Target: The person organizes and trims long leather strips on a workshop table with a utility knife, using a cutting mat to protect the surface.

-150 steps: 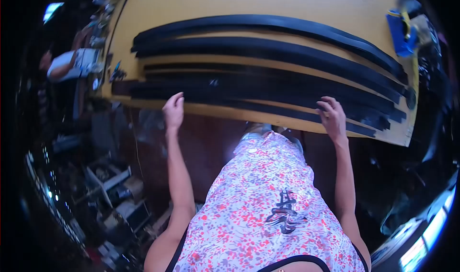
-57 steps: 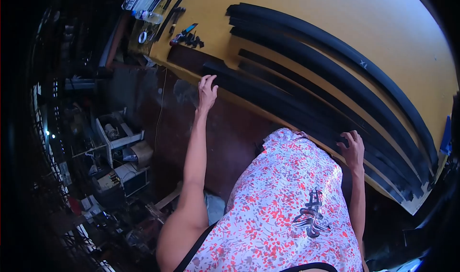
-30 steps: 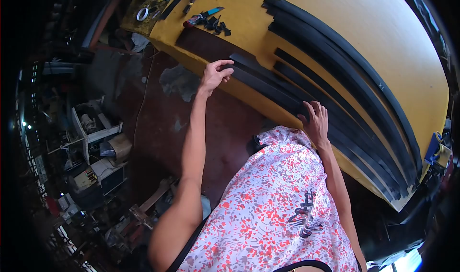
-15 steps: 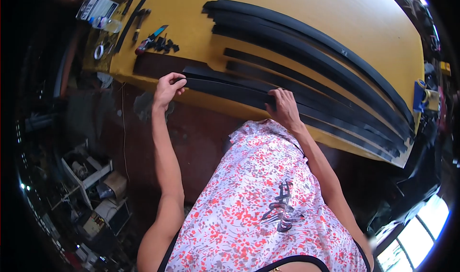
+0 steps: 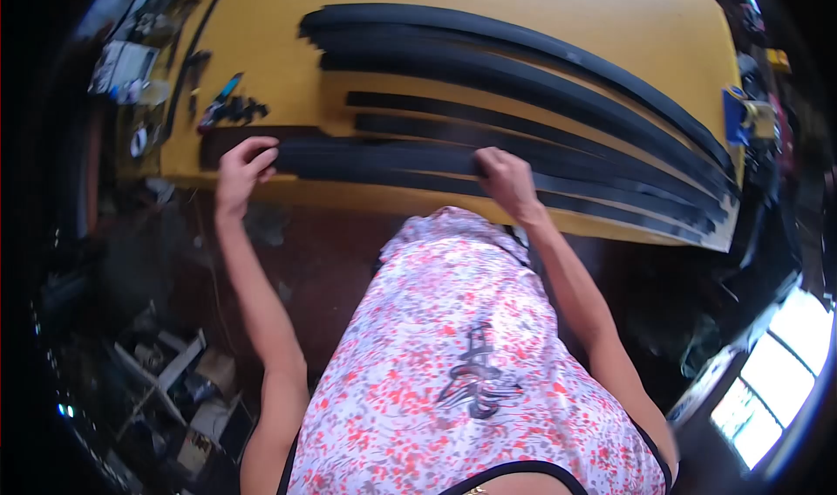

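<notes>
Long black strips (image 5: 523, 50) lie in curved rows across a yellow table (image 5: 261, 24). My left hand (image 5: 246, 170) pinches the left end of a wide black strip (image 5: 375, 157) near the table's front edge. Farther right along that strip, my right hand (image 5: 506, 179) is closed on it, with the fingertips partly hidden. Beneath the strip's left end is a dark brown piece (image 5: 228, 144). Several narrower strips (image 5: 418, 104) lie just behind the one in my hands.
A cutter with a teal part (image 5: 228, 87) and small black scraps (image 5: 242, 109) lie on the table's left part. Bottles and a box (image 5: 124, 66) stand at the far left edge. A blue item (image 5: 735, 116) is at the right edge. Shelving (image 5: 166, 373) stands below left.
The view has shifted, so the table appears farther left. The strip between my hands now lies closer against the neighbouring strips. Both hands remain at it.
</notes>
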Demonstrator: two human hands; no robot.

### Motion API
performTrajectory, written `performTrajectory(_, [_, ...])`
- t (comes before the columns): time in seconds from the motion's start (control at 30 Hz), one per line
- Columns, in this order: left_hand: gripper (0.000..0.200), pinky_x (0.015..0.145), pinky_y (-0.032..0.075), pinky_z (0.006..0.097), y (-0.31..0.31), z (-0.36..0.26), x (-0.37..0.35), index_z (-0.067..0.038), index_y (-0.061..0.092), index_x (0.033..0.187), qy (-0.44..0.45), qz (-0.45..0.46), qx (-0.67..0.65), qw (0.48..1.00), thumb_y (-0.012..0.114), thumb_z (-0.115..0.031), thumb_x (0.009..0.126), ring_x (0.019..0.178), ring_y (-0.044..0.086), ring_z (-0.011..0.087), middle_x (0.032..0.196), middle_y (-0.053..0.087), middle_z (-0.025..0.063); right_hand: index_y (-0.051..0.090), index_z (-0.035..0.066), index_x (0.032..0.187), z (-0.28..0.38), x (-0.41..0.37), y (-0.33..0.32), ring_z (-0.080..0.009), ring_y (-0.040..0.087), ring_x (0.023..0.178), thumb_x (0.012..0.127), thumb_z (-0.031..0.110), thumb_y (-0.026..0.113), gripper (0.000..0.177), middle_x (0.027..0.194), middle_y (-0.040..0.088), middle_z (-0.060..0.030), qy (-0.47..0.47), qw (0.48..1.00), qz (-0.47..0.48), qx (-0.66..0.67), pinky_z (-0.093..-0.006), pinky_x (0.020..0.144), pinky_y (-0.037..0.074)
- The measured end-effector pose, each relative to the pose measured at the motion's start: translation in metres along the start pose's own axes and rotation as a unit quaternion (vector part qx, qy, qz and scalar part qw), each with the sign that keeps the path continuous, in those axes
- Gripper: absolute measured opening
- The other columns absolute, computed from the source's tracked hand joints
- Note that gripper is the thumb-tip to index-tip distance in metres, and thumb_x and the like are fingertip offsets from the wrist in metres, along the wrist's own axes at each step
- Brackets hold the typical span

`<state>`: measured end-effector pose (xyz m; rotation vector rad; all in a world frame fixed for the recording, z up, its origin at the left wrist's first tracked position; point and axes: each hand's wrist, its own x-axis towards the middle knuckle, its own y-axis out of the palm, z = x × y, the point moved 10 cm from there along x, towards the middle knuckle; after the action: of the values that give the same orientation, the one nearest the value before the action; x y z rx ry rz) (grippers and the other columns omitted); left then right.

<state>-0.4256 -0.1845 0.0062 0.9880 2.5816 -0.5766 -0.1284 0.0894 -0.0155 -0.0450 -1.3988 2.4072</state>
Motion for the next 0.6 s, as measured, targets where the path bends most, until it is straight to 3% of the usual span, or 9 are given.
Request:
performTrajectory(0.1, [0.016, 0.052, 0.041, 0.0192, 0.007, 0.012, 0.027, -0.001, 0.065, 0.101, -0.01, 0.013, -0.01, 1.0, 0.065, -0.007, 0.086, 0.06, 0.052, 0.0058, 0.077, 0.058, -0.001, 0.059, 0.008, 0.093, -0.011, 0.011, -0.007, -0.0306, 0.065, 0.083, 0.07, 0.004, 0.069, 0.026, 0.089, 0.065, -0.0112, 0.034, 0.999, 0.002, -0.018, -0.0379, 0.069, 0.053])
performTrajectory(0.17, [0.016, 0.052, 0.044, 0.0199, 0.006, 0.01, 0.054, 0.0, 0.066, 0.099, 0.039, 0.034, 0.005, 0.999, 0.066, -0.008, 0.085, 0.059, 0.054, 0.0069, 0.074, 0.06, -0.0002, 0.059, 0.007, 0.098, -0.011, 0.017, -0.006, -0.0312, 0.065, 0.085, 0.071, 0.005, 0.069, 0.028, 0.093, 0.066, -0.0116, 0.031, 0.999, -0.018, -0.018, -0.0373, 0.071, 0.054])
performTrajectory(0.23, [0.017, 0.049, 0.044, 0.0218, 0.001, 0.01, 0.077, 0.0, 0.067, 0.096, 0.053, 0.024, 0.125, 0.99, 0.068, -0.007, 0.081, 0.057, 0.055, 0.0074, 0.072, 0.064, 0.0018, 0.06, 0.008, 0.101, -0.012, 0.022, 0.004, -0.0319, 0.065, 0.086, 0.072, 0.005, 0.068, 0.03, 0.094, 0.066, -0.012, 0.036, 0.999, -0.008, -0.027, -0.0372, 0.073, 0.053])
performTrajectory(0.4, [0.019, 0.053, 0.052, 0.0261, 0.004, 0.061, 0.108, 0.0, 0.07, 0.093, -0.054, 0.087, 0.286, 0.953, 0.072, -0.008, 0.076, 0.058, 0.063, 0.0133, 0.077, 0.068, 0.0077, 0.061, 0.009, 0.106, 0.005, 0.033, 0.03, -0.0298, 0.062, 0.093, 0.077, 0.02, 0.072, 0.033, 0.1, 0.06, -0.0099, 0.062, 0.994, 0.093, 0.007, -0.0366, 0.077, 0.052])
performTrajectory(0.6, [0.021, 0.054, 0.053, 0.0284, -0.003, 0.073, 0.099, 0.0, 0.069, 0.093, -0.085, 0.043, 0.308, 0.947, 0.073, -0.009, 0.074, 0.058, 0.064, 0.0134, 0.077, 0.068, 0.008, 0.062, 0.008, 0.11, 0.018, 0.031, 0.035, -0.0292, 0.058, 0.097, 0.074, 0.018, 0.075, 0.039, 0.102, 0.057, -0.0103, 0.003, 0.997, 0.073, -0.006, -0.0375, 0.081, 0.05])
